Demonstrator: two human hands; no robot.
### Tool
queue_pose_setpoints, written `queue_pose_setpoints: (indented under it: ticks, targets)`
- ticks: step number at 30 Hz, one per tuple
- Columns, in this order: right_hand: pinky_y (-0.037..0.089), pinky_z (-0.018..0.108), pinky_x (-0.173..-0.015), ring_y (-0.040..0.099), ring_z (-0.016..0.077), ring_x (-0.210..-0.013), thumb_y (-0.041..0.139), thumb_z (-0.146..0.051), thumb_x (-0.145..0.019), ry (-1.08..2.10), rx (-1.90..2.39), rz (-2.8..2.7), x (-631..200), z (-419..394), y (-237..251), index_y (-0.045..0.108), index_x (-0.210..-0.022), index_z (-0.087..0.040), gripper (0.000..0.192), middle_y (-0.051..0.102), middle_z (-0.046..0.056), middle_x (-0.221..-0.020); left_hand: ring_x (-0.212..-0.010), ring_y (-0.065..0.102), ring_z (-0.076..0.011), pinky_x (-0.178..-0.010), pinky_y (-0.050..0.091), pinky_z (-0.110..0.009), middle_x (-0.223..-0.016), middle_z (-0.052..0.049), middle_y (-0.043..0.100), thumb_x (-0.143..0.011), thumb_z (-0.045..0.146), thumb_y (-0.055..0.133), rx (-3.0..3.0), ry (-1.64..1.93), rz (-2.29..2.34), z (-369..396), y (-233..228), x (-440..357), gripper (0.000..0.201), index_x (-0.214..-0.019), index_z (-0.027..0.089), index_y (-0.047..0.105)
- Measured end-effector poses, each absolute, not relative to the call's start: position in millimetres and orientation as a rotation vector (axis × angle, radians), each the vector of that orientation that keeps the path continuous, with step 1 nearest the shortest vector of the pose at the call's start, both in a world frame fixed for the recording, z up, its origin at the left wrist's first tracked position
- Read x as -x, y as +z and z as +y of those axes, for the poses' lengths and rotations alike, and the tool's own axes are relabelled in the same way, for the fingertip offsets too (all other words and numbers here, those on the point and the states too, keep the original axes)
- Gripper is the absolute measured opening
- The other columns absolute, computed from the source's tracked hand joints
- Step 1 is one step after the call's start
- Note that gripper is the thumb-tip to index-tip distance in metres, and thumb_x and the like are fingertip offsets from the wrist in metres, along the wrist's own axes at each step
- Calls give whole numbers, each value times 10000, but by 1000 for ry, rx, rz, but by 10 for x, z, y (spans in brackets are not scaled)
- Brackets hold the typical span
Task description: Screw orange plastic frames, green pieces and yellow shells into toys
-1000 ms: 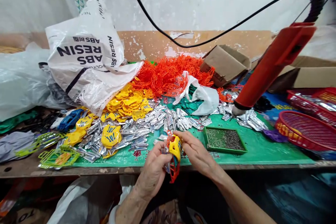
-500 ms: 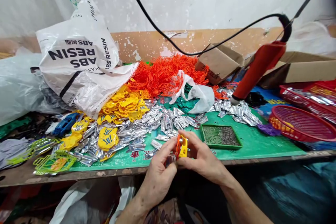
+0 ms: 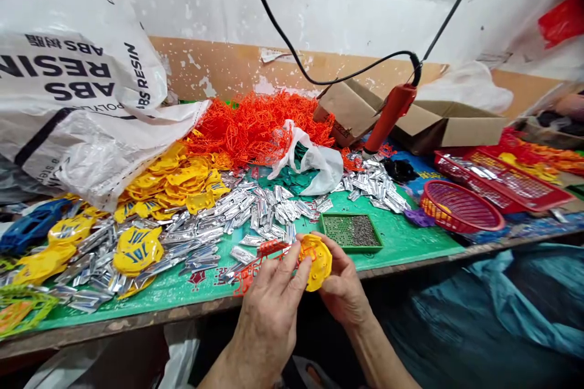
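Note:
Both hands meet over the bench's front edge. My left hand (image 3: 272, 304) and my right hand (image 3: 341, 289) together grip a round yellow plastic piece (image 3: 318, 260), held flat-face up, with an orange plastic frame (image 3: 255, 261) attached on its left side. Just beyond the hands sits a small green tray of tiny dark screws (image 3: 351, 232). Silver foil strips (image 3: 255, 209) lie scattered across the green mat (image 3: 410, 237). Behind them are a heap of yellow pieces (image 3: 177, 179) and a pile of orange frames (image 3: 255, 124).
A white ABS RESIN sack (image 3: 82, 91) lies at the left. A red corded tool (image 3: 387, 118) hangs by cardboard boxes (image 3: 438, 124). Red baskets (image 3: 460, 209) stand at the right. A white plastic bag (image 3: 314, 161) lies mid-bench. Blue and lime parts lie at the far left.
The view swung right and tilted. The yellow piece was turned from edge-on to flat in my hands, and the orange frame now sticks out to the left.

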State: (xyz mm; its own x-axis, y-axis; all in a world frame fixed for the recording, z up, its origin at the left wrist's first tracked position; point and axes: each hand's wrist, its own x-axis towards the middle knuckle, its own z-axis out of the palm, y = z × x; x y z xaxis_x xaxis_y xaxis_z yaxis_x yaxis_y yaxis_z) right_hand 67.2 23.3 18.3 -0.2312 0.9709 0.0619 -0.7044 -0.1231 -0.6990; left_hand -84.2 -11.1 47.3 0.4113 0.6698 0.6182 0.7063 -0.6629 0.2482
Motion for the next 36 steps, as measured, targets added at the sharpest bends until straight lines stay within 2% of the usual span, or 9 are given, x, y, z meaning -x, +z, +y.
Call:
queue_pose_setpoints:
  ticks: [4, 15, 23, 26, 29, 36]
  targets:
    - [525, 227, -878, 672, 184, -1037, 908, -269, -505, 1668, 468, -752, -675, 233, 165, 698, -1105, -301, 637, 680, 47, -1203, -974, 534, -232, -820, 532, -378, -1370, -167, 556, -862, -15, 418, 2585, -1127, -1240, -98, 446, 812, 496, -1343, 78, 494]
    - [531, 238, -876, 668, 181, -1044, 890, -180, -500, 1657, 516, -729, -691, 222, 104, 699, -1105, -288, 644, 674, 59, -1210, -943, 537, -226, -818, 534, -387, -1364, -162, 564, -859, -19, 404, 2645, -1164, -1222, -108, 380, 789, 505, -1350, 68, 485]
    - [531, 332, -892, 656, 234, -1054, 929, -320, -434, 1634, 604, -761, -709, 218, 136, 708, -1077, -304, 681, 684, 59, -1194, -977, 558, -232, -837, 534, -393, -1346, -144, 584, -871, -12, 401, 2628, -1170, -1228, -114, 372, 801, 574, -1430, 118, 393]
    - [520, 366, -911, 644, 248, -1070, 923, -297, -450, 1639, 622, -783, -716, 221, 124, 700, -1090, -306, 677, 669, 62, -1222, -990, 560, -236, -836, 534, -389, -1341, -143, 588, -877, -6, 409, 2622, -1178, -1211, -118, 363, 797, 575, -1438, 119, 383]
    - [516, 332, -911, 645, 225, -1060, 916, -247, -459, 1636, 626, -782, -713, 226, 117, 701, -1090, -300, 668, 675, 52, -1211, -977, 574, -237, -816, 537, -388, -1333, -148, 595, -886, 7, 404, 2623, -1153, -1195, -119, 345, 797, 574, -1448, 120, 365]
    - [510, 292, -913, 645, 200, -1050, 930, -274, -433, 1642, 646, -775, -720, 227, 93, 709, -1081, -297, 685, 689, 42, -1184, -1005, 591, -233, -824, 538, -387, -1352, -145, 582, -888, 19, 401, 2668, -1098, -1189, -90, 283, 823, 582, -1457, 130, 345]
